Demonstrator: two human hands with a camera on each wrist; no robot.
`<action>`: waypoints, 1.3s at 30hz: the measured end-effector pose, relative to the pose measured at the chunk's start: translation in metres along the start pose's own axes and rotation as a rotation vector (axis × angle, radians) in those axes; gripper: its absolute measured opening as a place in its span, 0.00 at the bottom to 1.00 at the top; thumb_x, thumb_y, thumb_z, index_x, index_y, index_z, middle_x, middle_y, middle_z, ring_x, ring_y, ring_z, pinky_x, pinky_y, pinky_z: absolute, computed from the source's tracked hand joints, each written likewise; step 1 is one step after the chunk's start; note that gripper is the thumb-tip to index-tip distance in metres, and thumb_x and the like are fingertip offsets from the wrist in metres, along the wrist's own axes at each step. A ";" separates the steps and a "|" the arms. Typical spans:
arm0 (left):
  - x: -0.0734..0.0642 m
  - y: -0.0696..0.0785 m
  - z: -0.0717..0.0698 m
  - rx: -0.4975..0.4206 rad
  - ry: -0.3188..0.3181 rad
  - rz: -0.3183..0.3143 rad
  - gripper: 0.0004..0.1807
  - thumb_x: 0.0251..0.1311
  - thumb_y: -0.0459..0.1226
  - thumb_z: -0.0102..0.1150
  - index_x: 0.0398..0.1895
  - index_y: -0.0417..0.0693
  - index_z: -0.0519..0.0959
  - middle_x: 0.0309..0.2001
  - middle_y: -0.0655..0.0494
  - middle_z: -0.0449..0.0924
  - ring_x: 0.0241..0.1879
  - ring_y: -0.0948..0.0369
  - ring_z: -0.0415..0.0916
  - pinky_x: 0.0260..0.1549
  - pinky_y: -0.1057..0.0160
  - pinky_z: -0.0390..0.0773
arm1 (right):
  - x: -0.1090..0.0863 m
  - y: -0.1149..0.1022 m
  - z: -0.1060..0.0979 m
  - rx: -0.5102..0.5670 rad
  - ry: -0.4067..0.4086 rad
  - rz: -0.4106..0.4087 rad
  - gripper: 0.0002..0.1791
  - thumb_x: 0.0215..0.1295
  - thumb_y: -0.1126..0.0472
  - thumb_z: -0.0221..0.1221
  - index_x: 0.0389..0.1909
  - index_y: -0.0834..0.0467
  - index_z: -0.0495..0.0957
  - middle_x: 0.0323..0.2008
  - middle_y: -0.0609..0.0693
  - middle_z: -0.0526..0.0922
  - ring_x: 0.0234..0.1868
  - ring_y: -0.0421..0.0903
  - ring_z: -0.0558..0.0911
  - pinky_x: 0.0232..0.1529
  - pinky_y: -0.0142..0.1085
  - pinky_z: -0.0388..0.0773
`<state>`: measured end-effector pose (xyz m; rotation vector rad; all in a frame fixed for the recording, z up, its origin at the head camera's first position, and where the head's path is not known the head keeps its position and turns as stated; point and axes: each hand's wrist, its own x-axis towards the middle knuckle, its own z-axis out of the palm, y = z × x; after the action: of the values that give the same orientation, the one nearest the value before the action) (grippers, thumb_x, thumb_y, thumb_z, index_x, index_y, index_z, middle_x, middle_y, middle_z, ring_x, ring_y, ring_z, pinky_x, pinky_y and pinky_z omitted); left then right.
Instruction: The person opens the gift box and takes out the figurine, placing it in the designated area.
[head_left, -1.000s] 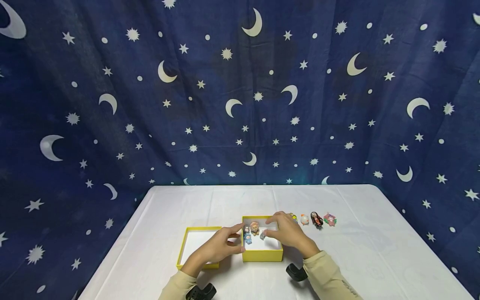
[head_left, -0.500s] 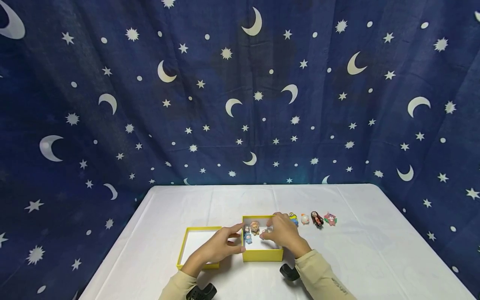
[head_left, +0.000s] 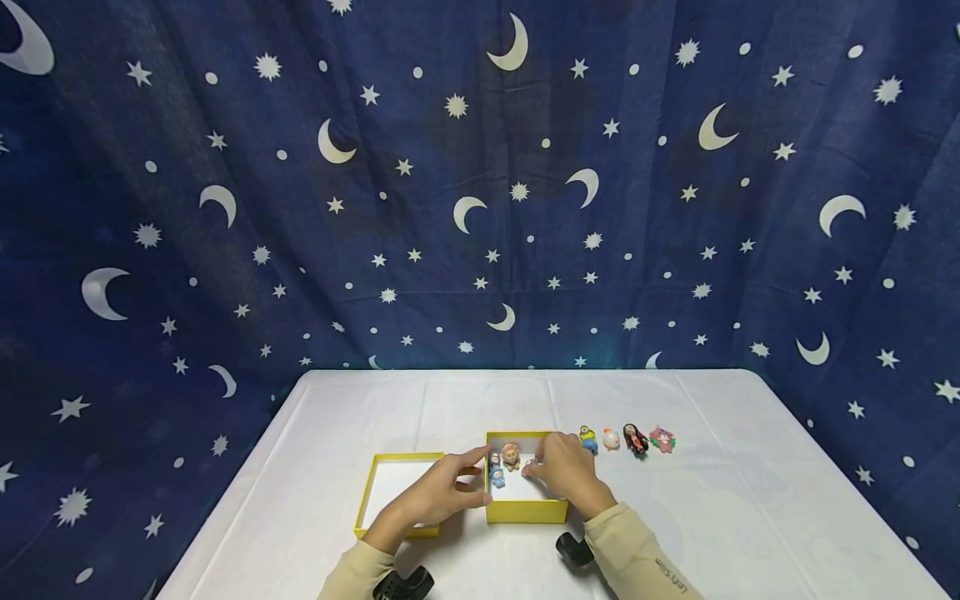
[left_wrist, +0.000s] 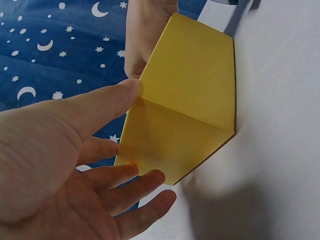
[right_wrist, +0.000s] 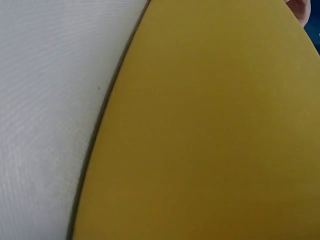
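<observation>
Some room inside box rim (head_left: 517, 501), apparently

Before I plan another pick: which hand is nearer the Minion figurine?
The right hand: it dips into the yellow box, just left and nearside of the Minion figurine. The left hand is farther, at the box's left side.

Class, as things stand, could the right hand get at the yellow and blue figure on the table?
Probably yes. The yellow and blue figure lies uncovered close to the right hand. The hand dips into the yellow box, though, so it would likely have to lift over its rim first.
</observation>
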<state>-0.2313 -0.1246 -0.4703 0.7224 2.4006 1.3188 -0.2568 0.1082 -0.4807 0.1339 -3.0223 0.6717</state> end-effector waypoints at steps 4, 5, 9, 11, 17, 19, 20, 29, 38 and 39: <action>0.000 0.000 0.000 0.000 0.001 -0.003 0.39 0.66 0.36 0.65 0.77 0.36 0.60 0.78 0.43 0.58 0.70 0.42 0.69 0.61 0.52 0.82 | -0.001 -0.002 0.001 -0.011 0.017 -0.007 0.15 0.50 0.51 0.77 0.31 0.57 0.86 0.34 0.51 0.86 0.37 0.50 0.79 0.35 0.49 0.80; 0.000 0.000 0.000 -0.001 0.001 -0.005 0.39 0.66 0.36 0.65 0.77 0.37 0.60 0.78 0.43 0.58 0.70 0.42 0.69 0.61 0.52 0.82 | -0.001 -0.002 0.002 -0.012 0.018 -0.008 0.15 0.50 0.51 0.77 0.30 0.56 0.86 0.33 0.51 0.85 0.37 0.50 0.79 0.34 0.48 0.79; -0.001 0.000 0.000 -0.006 0.001 -0.004 0.39 0.65 0.36 0.66 0.77 0.37 0.60 0.78 0.44 0.59 0.70 0.43 0.69 0.61 0.51 0.82 | -0.002 -0.002 0.001 -0.006 0.018 -0.013 0.13 0.49 0.52 0.77 0.29 0.55 0.86 0.33 0.50 0.84 0.37 0.50 0.79 0.33 0.47 0.79; -0.001 0.000 0.000 -0.010 0.003 -0.003 0.39 0.65 0.36 0.66 0.77 0.37 0.60 0.78 0.44 0.59 0.70 0.43 0.69 0.61 0.51 0.82 | -0.001 -0.002 0.001 0.000 0.018 -0.018 0.13 0.49 0.53 0.77 0.29 0.54 0.85 0.34 0.50 0.84 0.38 0.50 0.79 0.33 0.47 0.78; 0.000 0.000 0.000 -0.016 0.004 -0.002 0.39 0.65 0.35 0.65 0.77 0.37 0.60 0.78 0.43 0.59 0.70 0.42 0.69 0.61 0.50 0.82 | 0.000 -0.001 0.002 0.032 0.007 -0.010 0.11 0.49 0.55 0.77 0.29 0.52 0.85 0.38 0.52 0.86 0.41 0.51 0.81 0.33 0.47 0.79; 0.000 0.001 0.000 -0.014 0.004 -0.004 0.39 0.65 0.35 0.65 0.77 0.37 0.60 0.78 0.43 0.59 0.70 0.42 0.69 0.61 0.50 0.82 | 0.000 -0.001 0.002 0.047 0.007 -0.007 0.11 0.49 0.56 0.77 0.29 0.52 0.85 0.39 0.53 0.87 0.41 0.52 0.81 0.31 0.45 0.78; 0.000 0.001 0.000 -0.014 0.003 -0.005 0.39 0.65 0.35 0.65 0.77 0.37 0.60 0.78 0.44 0.59 0.70 0.42 0.69 0.61 0.50 0.82 | 0.000 -0.001 0.002 0.054 0.009 -0.008 0.11 0.48 0.56 0.77 0.29 0.52 0.85 0.39 0.53 0.87 0.41 0.52 0.82 0.30 0.44 0.78; -0.001 0.002 0.000 -0.010 0.004 -0.011 0.39 0.65 0.35 0.66 0.77 0.38 0.60 0.78 0.44 0.59 0.70 0.43 0.69 0.61 0.51 0.82 | 0.000 -0.002 -0.001 0.078 -0.014 -0.002 0.11 0.48 0.57 0.78 0.29 0.52 0.85 0.41 0.52 0.87 0.42 0.51 0.82 0.30 0.43 0.78; -0.001 0.002 0.000 -0.013 0.002 -0.005 0.39 0.65 0.35 0.65 0.77 0.38 0.61 0.78 0.43 0.59 0.70 0.43 0.69 0.61 0.51 0.82 | 0.000 0.000 -0.004 0.105 -0.054 0.003 0.10 0.49 0.58 0.78 0.27 0.53 0.85 0.41 0.52 0.86 0.38 0.47 0.80 0.29 0.41 0.79; -0.001 0.002 0.000 -0.014 0.001 -0.005 0.39 0.65 0.35 0.65 0.77 0.38 0.61 0.78 0.43 0.59 0.70 0.43 0.69 0.61 0.51 0.82 | 0.000 0.000 -0.004 0.106 -0.056 0.002 0.10 0.49 0.58 0.78 0.27 0.53 0.85 0.40 0.52 0.86 0.37 0.47 0.80 0.28 0.40 0.79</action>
<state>-0.2299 -0.1245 -0.4689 0.7121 2.3908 1.3329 -0.2565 0.1096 -0.4773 0.1558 -3.0401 0.8427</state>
